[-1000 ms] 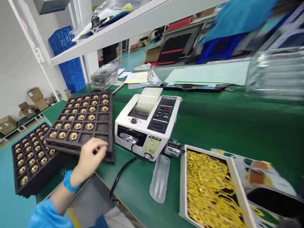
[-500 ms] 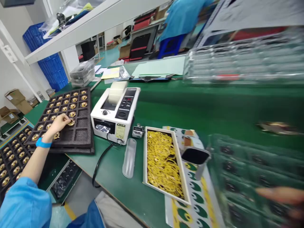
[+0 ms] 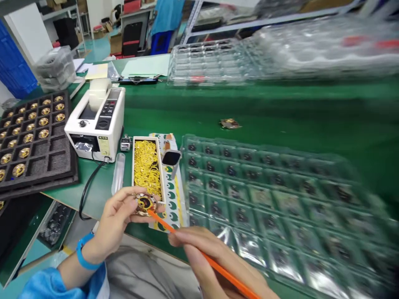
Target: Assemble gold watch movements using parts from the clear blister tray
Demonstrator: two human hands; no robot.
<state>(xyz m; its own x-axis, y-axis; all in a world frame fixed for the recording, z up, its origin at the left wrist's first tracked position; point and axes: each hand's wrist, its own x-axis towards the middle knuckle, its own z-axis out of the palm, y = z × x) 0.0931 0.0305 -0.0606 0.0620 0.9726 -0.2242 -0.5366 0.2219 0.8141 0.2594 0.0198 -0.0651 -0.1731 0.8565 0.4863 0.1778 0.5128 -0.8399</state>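
Observation:
My left hand (image 3: pixel 116 220) pinches a round gold badge (image 3: pixel 145 203) above the table's near edge. My right hand (image 3: pixel 215 259) grips an orange stick (image 3: pixel 202 255) like a pen, and its tip touches the badge. Just behind the badge lie a white box of yellow rings (image 3: pixel 146 166) and a sheet of green-and-yellow stickers (image 3: pixel 172 195). A black foam tray (image 3: pixel 46 160) with several gold badges in its cells sits at the left.
A white tape dispenser (image 3: pixel 96 120) stands beside the foam tray, its black cable running over the table's edge. A clear blister tray (image 3: pixel 264 195) covers the right foreground; more clear trays (image 3: pixel 212 62) are stacked at the back. One loose badge (image 3: pixel 229 123) lies mid-table.
My left hand came off the foam tray with a badge and moved in front of me. My right hand with the orange stick came into view. The view swung to the right.

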